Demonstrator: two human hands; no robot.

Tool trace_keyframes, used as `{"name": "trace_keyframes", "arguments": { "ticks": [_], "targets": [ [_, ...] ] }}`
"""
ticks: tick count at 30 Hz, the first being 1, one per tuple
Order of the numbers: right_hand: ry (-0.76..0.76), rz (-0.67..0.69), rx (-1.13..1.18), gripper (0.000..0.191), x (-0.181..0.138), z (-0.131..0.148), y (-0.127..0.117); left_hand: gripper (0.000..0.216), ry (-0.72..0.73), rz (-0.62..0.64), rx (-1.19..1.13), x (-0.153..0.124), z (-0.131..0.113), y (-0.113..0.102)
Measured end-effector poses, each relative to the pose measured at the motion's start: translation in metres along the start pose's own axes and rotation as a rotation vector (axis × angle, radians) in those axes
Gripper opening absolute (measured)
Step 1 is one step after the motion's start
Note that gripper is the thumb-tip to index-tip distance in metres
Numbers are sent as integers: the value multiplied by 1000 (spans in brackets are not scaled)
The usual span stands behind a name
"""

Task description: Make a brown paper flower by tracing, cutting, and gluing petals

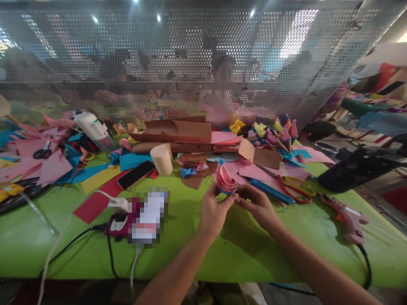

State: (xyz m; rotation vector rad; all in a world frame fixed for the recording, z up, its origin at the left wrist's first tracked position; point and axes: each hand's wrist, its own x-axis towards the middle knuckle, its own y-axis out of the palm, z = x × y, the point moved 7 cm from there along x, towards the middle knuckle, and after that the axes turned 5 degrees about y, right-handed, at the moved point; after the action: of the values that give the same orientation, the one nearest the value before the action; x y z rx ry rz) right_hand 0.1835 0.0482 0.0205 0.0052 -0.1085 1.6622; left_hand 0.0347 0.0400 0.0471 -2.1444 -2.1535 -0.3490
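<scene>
A pink paper flower (225, 179) with a blue lower edge is held up just above the green table, near its middle. My left hand (213, 210) is closed around its left side and base. From the right, my right hand (257, 204) pinches at the flower's blue base, its fingertips meeting those of the left hand. The base is partly hidden by my fingers. Just behind the flower lie pink and brown paper pieces (254, 170). A blue utility knife (272, 191) rests to the right of my right hand.
On the green table (190, 254), a pink glue gun (351, 222) and scissors (295, 188) lie right. A phone (136, 174), a lit phone (149, 218), a power strip (119, 224) and cables are left. Finished paper flowers (280, 131) stand behind, before a perforated screen (184, 55).
</scene>
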Motion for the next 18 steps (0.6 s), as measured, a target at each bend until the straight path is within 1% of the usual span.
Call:
{"name": "trace_keyframes", "arguments": {
  "ticks": [3, 6, 9, 12, 18],
  "targets": [
    [-46, -43, -48, 39, -2, 3, -4, 23, -2, 17, -1, -1, -3, 2],
    [-78, -87, -74, 39, -6, 9, -8, 19, 13, 7, 49, 0, -5, 0],
    [-84, -101, -69, 38, -10, 15, -12, 8, 50, -5, 181, 0, -7, -3],
    [-102, -92, -89, 34, -13, 21, -11, 5, 101, -2, 329, -1, -8, -4],
    [-149, -100, -116, 37, -12, 24, -5, 18, 174, 29, 566, -4, -7, 1]
  ]
}}
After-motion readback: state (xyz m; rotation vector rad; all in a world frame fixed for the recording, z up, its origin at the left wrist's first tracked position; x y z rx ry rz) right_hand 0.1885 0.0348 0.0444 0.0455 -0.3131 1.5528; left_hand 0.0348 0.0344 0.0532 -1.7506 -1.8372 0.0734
